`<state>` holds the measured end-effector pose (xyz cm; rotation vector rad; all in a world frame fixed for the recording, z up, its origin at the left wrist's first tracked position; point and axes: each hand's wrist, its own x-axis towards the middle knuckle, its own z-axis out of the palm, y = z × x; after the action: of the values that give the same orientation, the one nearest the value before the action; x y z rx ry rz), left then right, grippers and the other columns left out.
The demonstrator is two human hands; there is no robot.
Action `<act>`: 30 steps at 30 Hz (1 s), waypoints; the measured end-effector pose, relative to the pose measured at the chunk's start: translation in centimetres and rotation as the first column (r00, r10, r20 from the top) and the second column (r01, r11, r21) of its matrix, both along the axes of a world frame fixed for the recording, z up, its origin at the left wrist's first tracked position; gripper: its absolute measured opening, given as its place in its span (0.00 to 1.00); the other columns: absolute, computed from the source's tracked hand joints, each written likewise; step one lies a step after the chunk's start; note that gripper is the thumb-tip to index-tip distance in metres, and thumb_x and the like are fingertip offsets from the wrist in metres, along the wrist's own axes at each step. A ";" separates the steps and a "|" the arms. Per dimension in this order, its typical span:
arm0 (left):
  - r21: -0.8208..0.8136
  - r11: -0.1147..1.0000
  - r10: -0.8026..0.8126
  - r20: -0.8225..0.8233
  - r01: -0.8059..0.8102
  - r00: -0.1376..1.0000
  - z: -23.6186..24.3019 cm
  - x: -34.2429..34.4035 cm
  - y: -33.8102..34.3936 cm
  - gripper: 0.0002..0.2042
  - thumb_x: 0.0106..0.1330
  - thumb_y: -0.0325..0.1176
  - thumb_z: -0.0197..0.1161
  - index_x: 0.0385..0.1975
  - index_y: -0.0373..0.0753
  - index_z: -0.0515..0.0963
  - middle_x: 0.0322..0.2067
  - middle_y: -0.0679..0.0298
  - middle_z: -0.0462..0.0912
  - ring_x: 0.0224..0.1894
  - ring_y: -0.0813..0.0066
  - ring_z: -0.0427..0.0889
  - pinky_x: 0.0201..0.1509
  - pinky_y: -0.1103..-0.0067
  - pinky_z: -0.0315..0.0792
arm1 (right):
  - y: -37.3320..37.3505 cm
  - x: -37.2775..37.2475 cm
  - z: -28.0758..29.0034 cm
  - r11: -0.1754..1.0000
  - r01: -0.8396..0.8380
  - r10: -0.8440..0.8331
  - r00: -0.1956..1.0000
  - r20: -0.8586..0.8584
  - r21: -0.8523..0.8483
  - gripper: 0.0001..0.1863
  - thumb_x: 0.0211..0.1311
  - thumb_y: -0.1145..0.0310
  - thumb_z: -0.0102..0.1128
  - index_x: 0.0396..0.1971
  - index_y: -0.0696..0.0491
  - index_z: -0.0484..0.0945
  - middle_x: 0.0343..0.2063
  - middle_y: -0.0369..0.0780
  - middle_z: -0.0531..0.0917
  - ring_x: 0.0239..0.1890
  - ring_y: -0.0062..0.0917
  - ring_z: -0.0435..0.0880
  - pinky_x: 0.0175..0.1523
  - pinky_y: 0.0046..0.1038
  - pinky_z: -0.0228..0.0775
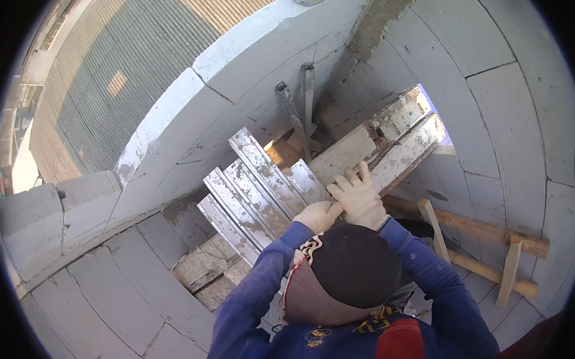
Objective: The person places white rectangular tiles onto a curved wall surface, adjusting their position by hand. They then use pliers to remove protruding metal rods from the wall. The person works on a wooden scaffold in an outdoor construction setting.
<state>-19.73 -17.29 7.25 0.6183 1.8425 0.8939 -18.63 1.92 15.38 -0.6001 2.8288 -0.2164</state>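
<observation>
Neither of my own hands is in view. Below me a co-worker in a dark cap [357,265] and blue sleeves leans over several ribbed metal strips [256,193] laid side by side. Both the co-worker's hands wear pale gloves: the left glove [358,196] has its fingers spread near the strips' right end, and the right glove [317,216] rests beside it. Whether they grip a strip cannot be made out. Past the gloves, two worn, mortar-stained planks [401,163] run toward the right wall.
Grey block walls [159,133] enclose the shaft. Two metal posts [308,96] rise behind the strips. A wooden ladder [473,227] leans at the right. Beyond the left wall lies a corrugated roof [132,77]. Dark red cloth [534,342] shows at the lower right.
</observation>
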 end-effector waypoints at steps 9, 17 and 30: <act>0.066 0.945 0.288 0.296 -0.321 0.911 9.6 -5.7 2.3 0.26 0.77 0.51 0.62 0.59 0.31 0.81 0.47 0.53 0.89 0.47 0.67 0.89 0.55 0.71 0.79 | 7.9 4.4 3.8 0.949 0.296 -0.316 0.872 0.375 0.111 0.15 0.61 0.49 0.67 0.38 0.43 0.87 0.26 0.40 0.88 0.33 0.41 0.91 0.41 0.45 0.83; 0.250 0.736 0.663 -0.450 -0.629 0.598 19.2 -18.1 -6.7 0.23 0.75 0.37 0.65 0.64 0.28 0.79 0.58 0.49 0.86 0.61 0.62 0.84 0.68 0.71 0.74 | 15.4 13.3 7.1 0.770 0.623 -0.636 0.767 0.088 0.139 0.13 0.51 0.52 0.76 0.26 0.46 0.90 0.20 0.41 0.86 0.28 0.41 0.89 0.36 0.42 0.79; -0.333 0.755 0.046 -0.832 -0.564 0.553 17.3 -31.2 -12.3 0.54 0.50 0.59 0.80 0.76 0.35 0.67 0.67 0.42 0.77 0.71 0.45 0.76 0.76 0.55 0.68 | 15.7 19.8 15.3 0.354 0.878 -0.912 0.400 -0.087 0.322 0.15 0.54 0.55 0.79 0.30 0.51 0.89 0.24 0.47 0.86 0.30 0.46 0.88 0.37 0.43 0.77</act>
<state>-50.93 -29.54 24.51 0.2636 2.9693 0.1718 1.13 17.65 30.65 1.1030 2.6311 0.0514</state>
